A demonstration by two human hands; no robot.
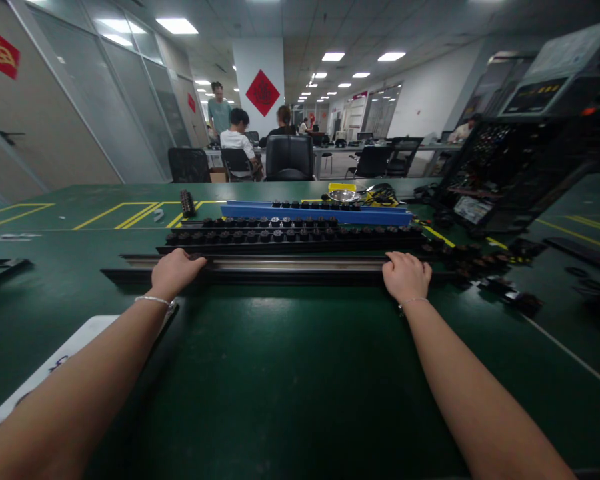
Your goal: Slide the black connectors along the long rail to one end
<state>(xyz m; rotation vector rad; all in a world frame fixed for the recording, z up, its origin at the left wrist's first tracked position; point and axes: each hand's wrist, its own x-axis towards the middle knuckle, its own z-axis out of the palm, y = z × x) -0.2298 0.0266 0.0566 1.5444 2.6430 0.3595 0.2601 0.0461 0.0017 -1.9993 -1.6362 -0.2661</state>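
Observation:
A long dark metal rail (295,275) with a shiny inner channel lies crosswise on the green table. My left hand (176,272) is closed over it left of its middle, thumb pointing right along the channel. Toward the rail's right part, my right hand (407,275) is curled over it in the same way. The undersides of both grips are hidden. Just behind the rail runs a black rail with a row of small black rollers (279,236). Another roller row (275,221) lies beyond that one, and farther back is a blue channel rail (320,215).
A metal bowl (344,196) sits at the back near black cables. Loose roller pieces (487,263) lie to the right, below an open black machine case (500,160). A white sheet with writing (55,360) is under my left forearm. Several people sit or stand far behind the table.

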